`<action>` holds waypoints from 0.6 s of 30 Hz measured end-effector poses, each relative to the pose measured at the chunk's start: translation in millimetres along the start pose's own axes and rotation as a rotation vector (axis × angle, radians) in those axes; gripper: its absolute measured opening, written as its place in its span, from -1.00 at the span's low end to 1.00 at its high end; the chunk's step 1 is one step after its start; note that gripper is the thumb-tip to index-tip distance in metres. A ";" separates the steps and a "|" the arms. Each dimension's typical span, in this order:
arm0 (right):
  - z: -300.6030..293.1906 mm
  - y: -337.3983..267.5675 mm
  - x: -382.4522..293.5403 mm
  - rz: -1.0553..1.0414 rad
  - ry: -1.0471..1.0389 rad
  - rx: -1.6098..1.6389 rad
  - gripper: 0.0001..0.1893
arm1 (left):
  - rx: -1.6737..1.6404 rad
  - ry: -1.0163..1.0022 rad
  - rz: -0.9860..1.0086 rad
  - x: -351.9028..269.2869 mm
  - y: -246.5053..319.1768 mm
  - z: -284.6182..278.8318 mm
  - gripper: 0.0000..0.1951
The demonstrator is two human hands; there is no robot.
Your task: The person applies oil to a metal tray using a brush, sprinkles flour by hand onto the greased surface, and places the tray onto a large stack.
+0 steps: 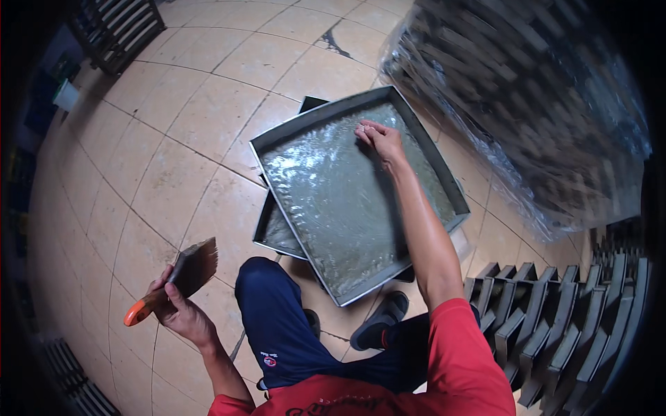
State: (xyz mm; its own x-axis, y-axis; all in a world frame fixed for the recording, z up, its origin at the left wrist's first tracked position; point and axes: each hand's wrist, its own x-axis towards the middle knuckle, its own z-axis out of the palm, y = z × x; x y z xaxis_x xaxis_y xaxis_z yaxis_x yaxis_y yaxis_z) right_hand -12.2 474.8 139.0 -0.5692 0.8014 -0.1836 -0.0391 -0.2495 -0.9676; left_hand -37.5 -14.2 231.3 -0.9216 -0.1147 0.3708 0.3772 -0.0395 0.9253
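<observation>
My left hand (182,311) grips a wide flat paintbrush (193,266) by its handle, which has an orange end. The bristles point up and to the right, above the floor and apart from the pans. Over the far part of a large square metal baking pan (333,208), my right hand (382,140) has its fingers bunched together. Pale bits show at its fingertips; whether anything is pinched there is hidden. The pan's inside is coated with a shiny, streaky film. Beneath it, turned at an angle, is another metal pan (278,229), mostly covered.
Stacked metal pans (551,317) stand close on my right. Beyond them rises a tall stack under clear plastic wrap (499,104). A slatted rack (117,31) is at the far left, near a white container (66,95). The floor is tiled (156,171).
</observation>
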 end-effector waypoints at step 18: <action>-167.9 -69.1 -152.9 0.188 -0.067 -0.329 -0.70 | -0.047 -0.166 -0.013 -6.2 -1.5 49.9 -0.75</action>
State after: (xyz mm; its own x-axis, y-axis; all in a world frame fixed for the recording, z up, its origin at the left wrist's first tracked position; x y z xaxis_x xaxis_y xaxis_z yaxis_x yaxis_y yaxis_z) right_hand 215.4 460.7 204.8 -0.5941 0.7183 -0.3620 0.3307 -0.1921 -0.9240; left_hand -36.9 36.1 231.6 -0.9273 0.0515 0.3708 0.3657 -0.0867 0.9267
